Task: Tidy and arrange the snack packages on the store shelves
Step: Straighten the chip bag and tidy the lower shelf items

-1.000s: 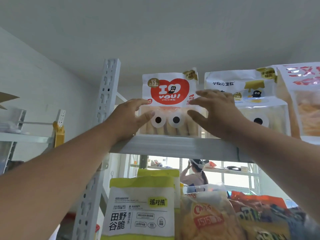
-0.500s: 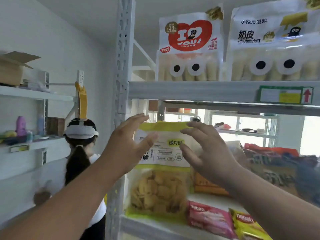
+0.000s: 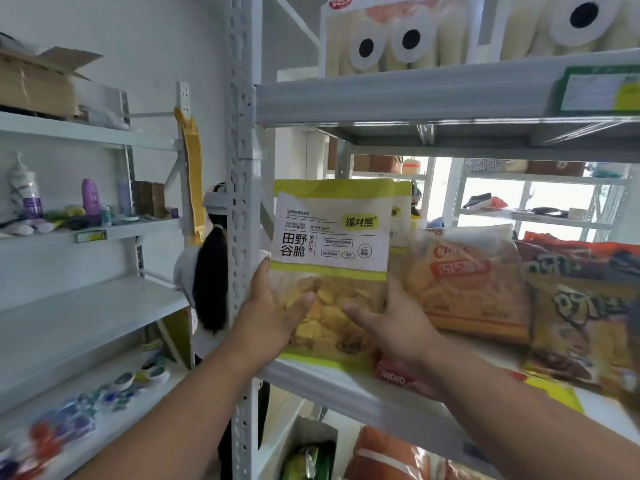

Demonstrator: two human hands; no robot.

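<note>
**Squaring up a snack pouch at the shelf's left end**

Bracing a lime-green and white stand-up snack pouch with a clear window of yellow crisps (image 3: pixel 330 268), a person works the middle grey metal shelf (image 3: pixel 349 393) from both sides. The left hand (image 3: pixel 273 313) clasps the pouch's left edge, thumb across the window; the right hand (image 3: pixel 388 323) grips the lower right edge, thumb in front. Holding both edges likely keeps the soft pouch from flopping or twisting while it is lined up. It stands upright, long axis vertical, printed face towards the camera, base at the shelf's front lip, just beside the perforated white upright post (image 3: pixel 242 202). A matching pouch (image 3: pixel 401 216) stands behind; an orange crisp bag (image 3: pixel 467 282) leans close on the right.
</note>
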